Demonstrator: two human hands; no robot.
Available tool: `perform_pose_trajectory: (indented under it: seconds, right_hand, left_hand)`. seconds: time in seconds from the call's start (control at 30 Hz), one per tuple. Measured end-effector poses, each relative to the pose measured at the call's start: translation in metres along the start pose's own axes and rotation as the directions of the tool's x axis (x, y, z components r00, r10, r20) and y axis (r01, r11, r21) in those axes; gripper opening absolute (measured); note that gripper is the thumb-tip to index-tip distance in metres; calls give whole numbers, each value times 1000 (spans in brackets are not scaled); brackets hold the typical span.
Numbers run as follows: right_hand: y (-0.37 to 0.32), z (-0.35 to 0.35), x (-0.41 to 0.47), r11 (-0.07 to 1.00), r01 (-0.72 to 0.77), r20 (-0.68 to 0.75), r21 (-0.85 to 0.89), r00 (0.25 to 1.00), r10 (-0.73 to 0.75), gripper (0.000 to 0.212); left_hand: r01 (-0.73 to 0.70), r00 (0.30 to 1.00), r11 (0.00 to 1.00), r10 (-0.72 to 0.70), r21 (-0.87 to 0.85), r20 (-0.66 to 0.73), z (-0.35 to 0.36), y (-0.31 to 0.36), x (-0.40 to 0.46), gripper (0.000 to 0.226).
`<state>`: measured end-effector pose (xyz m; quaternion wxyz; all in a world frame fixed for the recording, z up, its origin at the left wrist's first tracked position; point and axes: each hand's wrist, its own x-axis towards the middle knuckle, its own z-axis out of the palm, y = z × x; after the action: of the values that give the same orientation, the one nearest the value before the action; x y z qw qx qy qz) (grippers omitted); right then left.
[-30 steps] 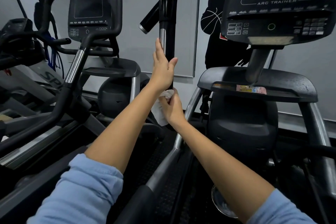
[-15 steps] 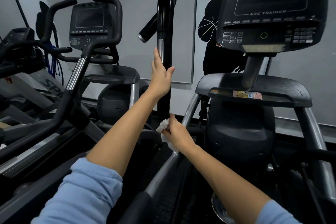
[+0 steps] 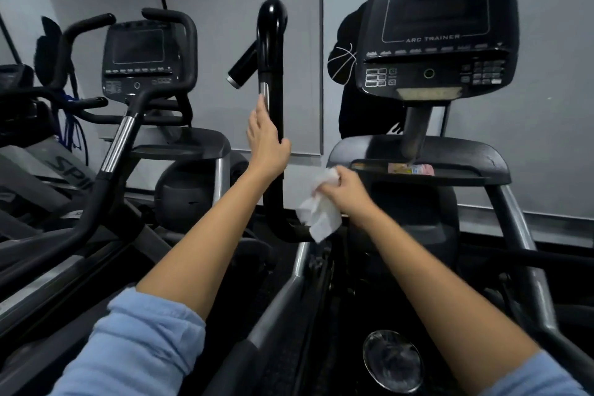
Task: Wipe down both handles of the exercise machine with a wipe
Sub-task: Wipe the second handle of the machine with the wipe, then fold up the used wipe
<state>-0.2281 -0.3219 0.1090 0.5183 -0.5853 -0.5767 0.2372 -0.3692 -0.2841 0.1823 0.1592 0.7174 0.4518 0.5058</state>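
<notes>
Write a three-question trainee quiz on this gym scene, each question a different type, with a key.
1. True or false: the left hand holds the wipe.
2. Which hand rests on the upright handle? A. left B. right C. neither
3. Fill in: the console reads "ARC ____".

Key: 1. false, the right hand holds it. 2. A. 3. TRAINER.

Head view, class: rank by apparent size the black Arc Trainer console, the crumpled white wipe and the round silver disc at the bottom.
1. Black Arc Trainer console
2. Crumpled white wipe and round silver disc: alike; the disc sits nearer the camera, so unranked.
</notes>
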Motion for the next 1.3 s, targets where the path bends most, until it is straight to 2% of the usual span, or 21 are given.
perform_pose_trajectory:
  seconds: [0.07,0.1,0.17,0.2,0.23,0.3,0.33,0.4,0.47,0.53,0.6,0.67,0.73,0.8,0.9,0.97,1.07,1.1,1.17,1.23,1.3]
  right_hand:
    - [-20,-23,-6,989,-11,-24,150,1000,14,9]
    - [-28,-33,-10,980,-16,-28,198,999,22,9]
    - [-34,-47,-16,966,-34,-61,256,997,51,18]
    - [-34,-52,-18,959,-41,-82,280,994,66,18]
    - [-33,-56,-22,951,-48,-103,305,991,83,13]
    - [-30,-62,-30,942,-51,-149,332,983,106,9]
    - [-26,-65,-36,943,-62,-175,328,976,125,10]
    - [-19,-71,-48,947,-100,-219,306,960,173,20]
    - [-8,-76,-64,946,-139,-261,294,940,220,24]
    - [3,-82,-83,939,-168,-288,300,922,257,13]
    - [16,-89,-103,922,-218,-284,320,906,313,4]
    - [32,-97,-121,895,-275,-271,351,885,378,10]
    - [52,-102,-134,872,-296,-284,389,862,419,15]
    - [73,-100,-141,876,-277,-336,394,844,418,23]
    - [105,-90,-146,897,-330,-338,294,842,420,21]
    - [124,-85,-142,839,-411,-231,358,831,506,27]
    - [150,-88,-133,658,-461,17,595,826,563,21]
    - [163,-90,-128,647,-459,46,609,835,548,20]
    - [187,-92,-117,698,-455,5,552,840,543,21]
    - [212,-97,-103,729,-471,-100,496,803,587,24]
    - [235,-102,-86,733,-494,-167,468,765,622,19]
  left_hand:
    - [-159,977,984,169,85,-132,7,3,-14,66]
    - [-245,952,963,262,116,-156,11,4,-21,54]
    - [-345,936,937,347,49,-63,19,3,-31,32]
    - [-316,947,947,319,-57,51,22,5,-36,27]
    - [-216,946,961,249,-171,209,25,9,-44,27]
    - [54,853,945,125,-323,507,31,16,-59,31]
    - [170,796,918,87,-359,599,36,18,-67,32]
    - [310,711,868,58,-387,700,46,17,-80,31]
    - [356,647,850,76,-389,758,60,10,-91,23]
    - [369,644,842,73,-393,762,75,1,-102,14]
    - [362,693,852,25,-378,721,88,-8,-115,10]
    - [350,725,870,-17,-348,688,99,-18,-129,11]
    - [388,724,863,-69,-323,686,112,-30,-142,10]
    - [494,672,816,-140,-301,727,126,-39,-150,6]
    - [711,510,649,-214,-269,833,152,-44,-156,13]
    - [804,440,532,-231,-266,868,172,-44,-158,23]
    - [870,387,423,-269,-253,882,201,-49,-157,27]
    - [880,370,411,-282,-237,885,213,-53,-154,26]
    - [873,343,454,-306,-181,888,235,-63,-149,22]
    - [839,338,530,-326,-126,883,261,-74,-141,20]
    - [803,347,590,-345,-86,872,288,-85,-137,17]
